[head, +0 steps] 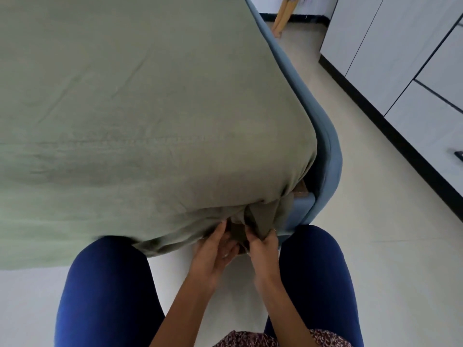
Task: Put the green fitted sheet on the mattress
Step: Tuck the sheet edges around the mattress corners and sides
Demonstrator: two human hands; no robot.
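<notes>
The green fitted sheet (140,101) lies spread over the whole top of the mattress and hangs down its near side. At the near right corner the cloth is bunched into dark folds (258,216). My left hand (215,249) grips the sheet's lower edge just left of that bunch, palm turned up. My right hand (263,242) pinches the bunched cloth at the corner, close beside the left hand. The mattress itself is hidden under the sheet; a small brown patch (302,190) shows beneath the corner.
A blue padded bed frame (330,156) runs along the right side and wraps the corner. My knees in blue trousers (107,284) flank my arms. Pale floor (375,221) stretches to white cabinets (413,58) on the right. A wooden leg (281,16) stands at the far end.
</notes>
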